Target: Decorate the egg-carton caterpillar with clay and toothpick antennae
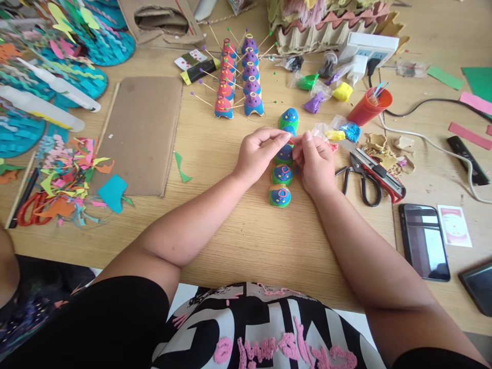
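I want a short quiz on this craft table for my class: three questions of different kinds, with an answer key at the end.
1. The left hand and the right hand are held close together over a row of figures. Its main colours are:
a) pink and white
b) blue and green
c) black and grey

2. True or false: light-blue sticks poke out of the orange cup.

3. Fill in: seen from the person's seat, the red figures stand to the ____ of the purple figures.

Key: 1 b; 2 true; 3 left.
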Tool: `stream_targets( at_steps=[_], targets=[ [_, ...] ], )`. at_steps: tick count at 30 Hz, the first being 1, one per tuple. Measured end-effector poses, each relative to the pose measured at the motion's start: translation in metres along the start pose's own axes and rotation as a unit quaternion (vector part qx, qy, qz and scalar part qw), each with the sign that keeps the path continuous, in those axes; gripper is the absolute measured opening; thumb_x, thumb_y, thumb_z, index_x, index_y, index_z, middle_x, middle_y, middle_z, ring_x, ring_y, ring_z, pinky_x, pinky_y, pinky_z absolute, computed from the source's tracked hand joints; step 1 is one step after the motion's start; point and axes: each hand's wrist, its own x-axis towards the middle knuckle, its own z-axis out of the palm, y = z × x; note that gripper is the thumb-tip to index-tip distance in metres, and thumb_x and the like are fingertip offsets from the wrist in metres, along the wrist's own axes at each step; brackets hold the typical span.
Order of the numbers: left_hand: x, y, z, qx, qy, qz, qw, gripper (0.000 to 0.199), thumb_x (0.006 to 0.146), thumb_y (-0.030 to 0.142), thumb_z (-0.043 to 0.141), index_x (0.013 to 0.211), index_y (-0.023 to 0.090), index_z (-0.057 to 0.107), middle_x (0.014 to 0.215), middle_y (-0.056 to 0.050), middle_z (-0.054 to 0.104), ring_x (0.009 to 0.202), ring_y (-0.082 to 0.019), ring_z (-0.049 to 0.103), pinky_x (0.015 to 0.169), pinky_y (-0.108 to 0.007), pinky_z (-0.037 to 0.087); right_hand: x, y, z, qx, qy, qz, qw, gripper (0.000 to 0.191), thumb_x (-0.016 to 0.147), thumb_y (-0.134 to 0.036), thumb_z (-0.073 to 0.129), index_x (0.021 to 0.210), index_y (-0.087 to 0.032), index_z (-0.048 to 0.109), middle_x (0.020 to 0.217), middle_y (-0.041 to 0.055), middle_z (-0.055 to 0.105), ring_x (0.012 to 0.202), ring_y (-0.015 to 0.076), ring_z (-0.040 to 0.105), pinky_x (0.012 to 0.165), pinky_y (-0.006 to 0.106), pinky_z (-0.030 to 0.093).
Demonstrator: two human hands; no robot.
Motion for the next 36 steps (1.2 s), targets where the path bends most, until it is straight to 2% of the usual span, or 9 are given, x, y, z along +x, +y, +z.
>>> stream_targets(
  at_steps=[7, 13, 21, 28, 32, 36],
  targets=[
    [0.0005, -0.0018, 0.0015, 0.0, 0.017, -0.008, 1.0, 0.037, 0.087, 0.062, 0.076, 0.093, 0.026, 0.08, 0.096, -0.001, 0.081, 0.097, -0.017, 0.076, 0.093, -0.034, 0.06, -0.0024, -0.0047, 0.0043, 0.022, -0.028, -0.005, 0.999, 0.044, 0.077, -0.064, 0.083, 0.088, -0.024, 0.067, 0.078, -0.0033, 0.061, 0.068, 0.0085, 0.052, 0.06, 0.023, 0.045],
    [0.0008, 0.0009, 0.0019, -0.032, -0.005, -0.024, 0.999, 0.046, 0.091, 0.07, 0.067, 0.1, 0.027, 0.079, 0.105, -0.002, 0.081, 0.106, -0.019, 0.077, 0.1, -0.039, 0.06, -0.0017, -0.0039, 0.0046, 0.016, -0.012, 0.006, 1.0, 0.045, 0.08, -0.065, 0.081, 0.086, -0.024, 0.064, 0.075, -0.0035, 0.058, 0.066, 0.009, 0.049, 0.058, 0.024, 0.043],
    [-0.003, 0.0029, 0.002, -0.031, -0.032, -0.029, 0.999, 0.04, 0.085, 0.062, 0.078, 0.102, 0.027, 0.078, 0.107, -0.003, 0.081, 0.106, -0.018, 0.076, 0.1, -0.036, 0.061, -0.001, -0.0043, 0.0037, 0.01, -0.006, 0.002, 1.0, 0.045, 0.08, -0.066, 0.08, 0.084, -0.023, 0.064, 0.074, -0.003, 0.057, 0.069, 0.0103, 0.052, 0.061, 0.025, 0.045],
    [-0.0018, -0.0005, 0.0012, 0.005, -0.015, -0.013, 1.0, 0.031, 0.091, 0.055, 0.074, 0.099, 0.026, 0.08, 0.106, -0.003, 0.081, 0.106, -0.019, 0.076, 0.102, -0.036, 0.059, -0.0001, -0.0004, 0.0011, -0.017, 0.001, 0.007, 1.0, 0.052, 0.083, -0.076, 0.07, 0.08, -0.024, 0.065, 0.067, -0.0034, 0.052, 0.062, 0.0101, 0.047, 0.054, 0.026, 0.04],
    [-0.0006, -0.0015, 0.0001, 0.02, 0.0, -0.027, 0.999, 0.032, 0.092, 0.056, 0.073, 0.099, 0.025, 0.079, 0.103, -0.003, 0.081, 0.103, -0.018, 0.075, 0.099, -0.034, 0.059, 0.0001, 0.0013, -0.0001, -0.007, 0.005, 0.019, 1.0, 0.055, 0.088, -0.08, 0.059, 0.088, -0.025, 0.068, 0.067, -0.0038, 0.053, 0.057, 0.0084, 0.043, 0.051, 0.025, 0.036],
    [0.0, -0.0026, 0.0006, 0.023, 0.015, -0.028, 0.999, 0.036, 0.091, 0.06, 0.072, 0.098, 0.025, 0.078, 0.099, -0.003, 0.081, 0.1, -0.017, 0.075, 0.094, -0.033, 0.059, -0.0013, -0.002, 0.0015, 0.001, -0.004, 0.005, 1.0, 0.051, 0.085, -0.076, 0.067, 0.095, -0.026, 0.069, 0.07, -0.0044, 0.054, 0.059, 0.0086, 0.045, 0.052, 0.024, 0.039]
  ],
)
